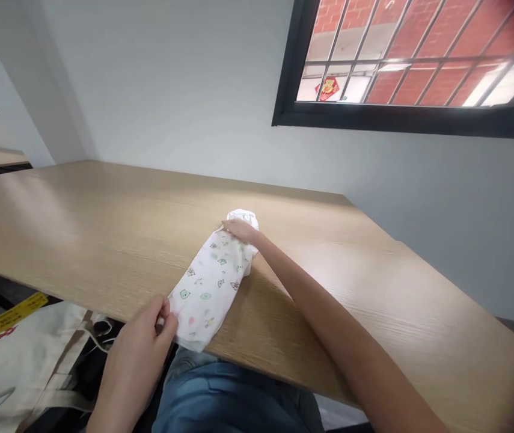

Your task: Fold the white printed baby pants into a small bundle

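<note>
- We can read no brand on the folded cloth (209,285): it is white, printed with small green and pink animal figures, without words.
- The white tote bag (8,367) at lower left bears red lettering, cut off and unreadable; a yellow strip (6,320) above it carries small black print, too fine to read.
- The cloth lies on the wooden counter (103,228), its near end at the front edge, its far end pointing away.
- Our left hand (137,355) has its grip pinched together on the near left corner, thumb on top.
- Our right hand (240,229) rests flat on the far end, fingers pressed on the cloth rather than closed around it.
- A red ornament (327,88) hangs behind the window bars, blurred.
</note>
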Available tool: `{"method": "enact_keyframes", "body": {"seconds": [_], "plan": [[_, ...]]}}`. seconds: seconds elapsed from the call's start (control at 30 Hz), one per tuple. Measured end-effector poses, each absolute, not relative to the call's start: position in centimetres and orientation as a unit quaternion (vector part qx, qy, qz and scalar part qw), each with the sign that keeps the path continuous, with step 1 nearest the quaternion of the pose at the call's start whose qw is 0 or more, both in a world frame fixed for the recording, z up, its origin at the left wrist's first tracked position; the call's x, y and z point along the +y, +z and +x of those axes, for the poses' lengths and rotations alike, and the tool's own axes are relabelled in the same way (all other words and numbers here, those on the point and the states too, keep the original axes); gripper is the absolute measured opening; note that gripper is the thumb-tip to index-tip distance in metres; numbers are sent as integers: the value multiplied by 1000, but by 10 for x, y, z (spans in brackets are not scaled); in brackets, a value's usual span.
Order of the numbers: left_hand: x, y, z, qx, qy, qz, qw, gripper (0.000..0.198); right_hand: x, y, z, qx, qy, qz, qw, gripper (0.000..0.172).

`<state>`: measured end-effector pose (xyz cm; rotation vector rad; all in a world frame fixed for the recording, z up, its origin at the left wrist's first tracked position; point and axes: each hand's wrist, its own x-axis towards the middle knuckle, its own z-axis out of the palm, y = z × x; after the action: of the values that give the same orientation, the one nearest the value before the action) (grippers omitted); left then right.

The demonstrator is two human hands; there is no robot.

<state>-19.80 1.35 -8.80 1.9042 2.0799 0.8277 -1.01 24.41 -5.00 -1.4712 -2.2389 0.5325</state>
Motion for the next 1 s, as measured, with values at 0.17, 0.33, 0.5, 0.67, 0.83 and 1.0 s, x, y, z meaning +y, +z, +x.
{"method": "enact_keyframes", "body": {"seconds": [0.17, 0.33, 0.5, 0.67, 0.83, 1.0], "plan": [[22, -98, -196, 677, 246, 691, -64, 26, 236, -61, 0, -826, 227, -481, 186, 46], [6, -90, -156, 550, 245, 799, 8, 35, 231, -56, 44, -822, 241, -483, 180, 39], [9, -71, -115, 436, 227, 867, 85, 25, 205, -46, 80, -804, 277, -503, 154, 40], [68, -58, -91, 369, 172, 909, 88, 34, 150, -40, 82, -848, 302, -429, 75, 49], [54, -82, -86, 375, 161, 910, 79, 53, 149, -63, 75, -909, 154, -388, 10, 51], [1, -113, -103, 293, 230, 927, -42, 58, 211, -82, 63, -877, -30, -479, 13, 51]]}}
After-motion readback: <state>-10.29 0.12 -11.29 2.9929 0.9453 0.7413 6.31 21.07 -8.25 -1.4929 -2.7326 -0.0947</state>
